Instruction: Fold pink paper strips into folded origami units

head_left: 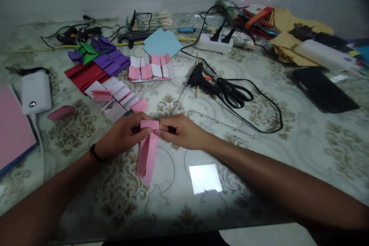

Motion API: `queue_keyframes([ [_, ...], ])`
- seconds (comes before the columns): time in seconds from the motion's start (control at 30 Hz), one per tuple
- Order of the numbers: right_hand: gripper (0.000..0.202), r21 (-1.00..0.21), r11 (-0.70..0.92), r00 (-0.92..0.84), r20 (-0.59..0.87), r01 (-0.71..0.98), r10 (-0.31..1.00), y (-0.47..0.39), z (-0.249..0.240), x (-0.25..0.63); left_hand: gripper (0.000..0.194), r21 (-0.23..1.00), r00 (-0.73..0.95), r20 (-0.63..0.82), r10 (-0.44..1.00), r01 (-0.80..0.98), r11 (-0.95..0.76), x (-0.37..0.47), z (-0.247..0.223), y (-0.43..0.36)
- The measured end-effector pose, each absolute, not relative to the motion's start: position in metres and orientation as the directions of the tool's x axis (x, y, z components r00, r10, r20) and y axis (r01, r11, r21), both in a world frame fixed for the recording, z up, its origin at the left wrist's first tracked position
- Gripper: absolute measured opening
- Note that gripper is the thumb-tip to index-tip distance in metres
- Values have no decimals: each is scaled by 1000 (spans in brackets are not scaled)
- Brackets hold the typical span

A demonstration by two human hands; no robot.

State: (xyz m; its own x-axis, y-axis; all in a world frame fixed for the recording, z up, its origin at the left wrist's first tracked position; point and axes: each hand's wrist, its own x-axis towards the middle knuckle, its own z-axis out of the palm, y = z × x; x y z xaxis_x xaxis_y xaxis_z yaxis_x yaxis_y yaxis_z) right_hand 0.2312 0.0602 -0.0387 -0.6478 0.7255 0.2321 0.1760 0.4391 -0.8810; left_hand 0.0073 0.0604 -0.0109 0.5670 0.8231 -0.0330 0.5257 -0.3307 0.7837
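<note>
A folded strip of pink paper (146,157) is pinched at its upper end between both hands. Its two long tails hang down towards me, slightly apart. My left hand (129,132), with a dark band at the wrist, grips the top left edge, thumb on the front face. My right hand (180,132) closes on the top right edge, its thumb close to the other. The fingertips behind the paper are hidden. Just beyond my left hand lie folded white and pink paper pieces (117,94). Farther back is a row of pink and white folded pieces (151,67).
A black glue gun (201,77) and black-handled scissors (235,92) lie right of centre, by a clear ruler (221,125). A white power bank (36,92) and pink sheets (14,127) are at left. Behind stand a power strip (215,43) and blue paper (163,43); a black phone (324,89) lies right.
</note>
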Motion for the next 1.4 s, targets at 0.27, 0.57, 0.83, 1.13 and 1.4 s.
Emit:
queue_keyframes([
  [0.27,36,-877,438,-643,223,195,732,59,-38,232,13,780,574,-31,818,526,-339,7,-13,61],
  [0.57,37,-873,449,-648,230,193,726,60,-37,232,8,788,566,-36,823,523,-325,8,-11,61],
  [0.83,35,-870,458,-643,246,184,725,59,-37,232,18,785,570,-44,820,527,-324,5,-15,61],
  [1.13,35,-865,463,-650,240,193,721,59,-36,233,17,791,579,-42,815,517,-326,4,-16,61],
  [1.4,35,-870,454,-650,233,194,723,59,-36,232,19,775,566,-46,823,540,-329,5,-15,62],
])
